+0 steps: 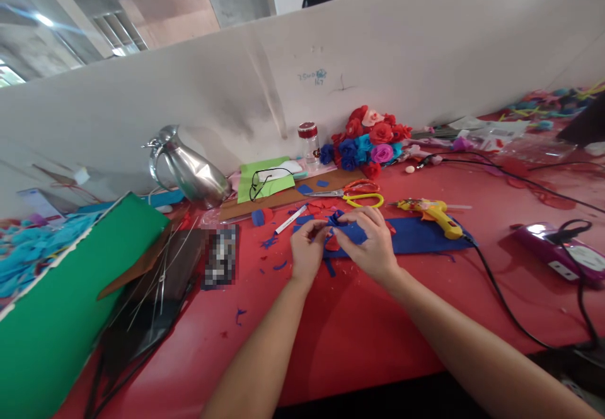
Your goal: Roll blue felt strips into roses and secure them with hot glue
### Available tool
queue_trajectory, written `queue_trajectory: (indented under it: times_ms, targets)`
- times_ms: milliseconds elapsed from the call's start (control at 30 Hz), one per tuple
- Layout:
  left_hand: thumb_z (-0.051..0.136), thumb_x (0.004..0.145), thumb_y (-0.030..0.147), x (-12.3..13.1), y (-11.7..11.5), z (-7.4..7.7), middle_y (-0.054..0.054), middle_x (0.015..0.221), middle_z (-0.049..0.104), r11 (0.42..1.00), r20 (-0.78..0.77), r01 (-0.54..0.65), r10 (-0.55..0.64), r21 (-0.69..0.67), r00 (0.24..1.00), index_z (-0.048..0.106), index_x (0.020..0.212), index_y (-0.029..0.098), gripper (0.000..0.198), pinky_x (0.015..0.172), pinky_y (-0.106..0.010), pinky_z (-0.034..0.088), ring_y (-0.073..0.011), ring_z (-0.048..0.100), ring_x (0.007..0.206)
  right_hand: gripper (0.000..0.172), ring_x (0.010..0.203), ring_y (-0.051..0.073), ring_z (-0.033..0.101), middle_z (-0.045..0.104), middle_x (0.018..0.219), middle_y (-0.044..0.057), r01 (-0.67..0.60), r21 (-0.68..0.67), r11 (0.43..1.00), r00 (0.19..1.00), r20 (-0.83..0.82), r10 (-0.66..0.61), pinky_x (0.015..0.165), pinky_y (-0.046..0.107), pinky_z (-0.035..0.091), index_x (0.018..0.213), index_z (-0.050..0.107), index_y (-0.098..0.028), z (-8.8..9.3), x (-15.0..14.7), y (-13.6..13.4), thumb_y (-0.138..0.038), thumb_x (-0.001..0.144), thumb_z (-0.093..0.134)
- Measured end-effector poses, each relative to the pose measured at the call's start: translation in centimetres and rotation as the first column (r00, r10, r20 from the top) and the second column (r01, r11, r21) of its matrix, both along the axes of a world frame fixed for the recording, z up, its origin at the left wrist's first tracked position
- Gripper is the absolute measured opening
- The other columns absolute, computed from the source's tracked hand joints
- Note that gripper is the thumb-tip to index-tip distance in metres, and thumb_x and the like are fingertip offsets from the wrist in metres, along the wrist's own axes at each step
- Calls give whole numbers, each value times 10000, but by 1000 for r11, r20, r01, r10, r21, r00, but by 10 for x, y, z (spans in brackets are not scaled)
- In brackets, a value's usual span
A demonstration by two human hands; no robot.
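Between my two hands is a small blue crepe-paper flower (336, 217), pinched in the fingertips. My left hand (308, 247) has its thumb and fingers closed at the flower's left side. From the right, my right hand (371, 241) curls thumb and fingers around the other side. Under the hands and stretching right lies a strip of blue crepe paper (416, 236). A yellow hot glue gun (437, 214) rests on its far right part. Just beyond the hands are scissors (354, 193) with yellow and orange handles, and a white marker-like stick (291, 219).
A steel jug (186, 170), eyeglasses (265, 179), a glass jar (309, 142) and a bunch of paper roses (368, 138) stand along the wall. A green box (85, 299) is at left. A purple power strip (558, 252) with black cables lies right. Blue scraps litter the red table (340, 324).
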State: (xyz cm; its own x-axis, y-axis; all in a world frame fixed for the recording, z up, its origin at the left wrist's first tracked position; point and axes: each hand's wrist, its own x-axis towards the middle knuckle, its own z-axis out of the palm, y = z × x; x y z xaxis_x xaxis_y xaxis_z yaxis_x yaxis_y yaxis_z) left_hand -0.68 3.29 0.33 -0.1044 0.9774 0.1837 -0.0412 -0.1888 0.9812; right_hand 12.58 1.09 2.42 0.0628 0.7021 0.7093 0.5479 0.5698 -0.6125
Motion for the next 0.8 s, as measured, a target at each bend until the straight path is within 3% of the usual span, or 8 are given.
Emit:
queue_trajectory:
  times_ms: [300, 533, 800]
  targets:
    - [641, 690, 211, 1, -2, 1, -10, 702, 670, 1000, -58, 17, -17, -8, 998, 665, 709, 168, 53, 680, -248, 473, -133, 584, 662, 21, 769, 197, 560, 604, 787, 21, 120, 142, 983, 986, 95, -134, 756, 376, 455, 784, 628, -234, -5, 2, 1, -236, 792, 648]
    - [641, 699, 198, 1, 0, -4, -10, 704, 674, 1000, -80, 10, -8, 17, 997, 673, 722, 170, 48, 692, -253, 481, -136, 600, 665, 15, 759, 198, 553, 611, 779, 30, 148, 193, 970, 975, 137, -176, 722, 370, 453, 786, 668, -230, -9, 1, 2, -240, 797, 668]
    - [646, 690, 189, 3, -3, 3, -5, 682, 674, 1000, -70, 0, 2, 26, 998, 678, 704, 175, 37, 670, -259, 494, -143, 604, 645, 29, 732, 189, 552, 622, 773, 26, 135, 227, 964, 977, 132, -168, 705, 366, 453, 776, 674, -233, -10, 2, 1, -211, 793, 666]
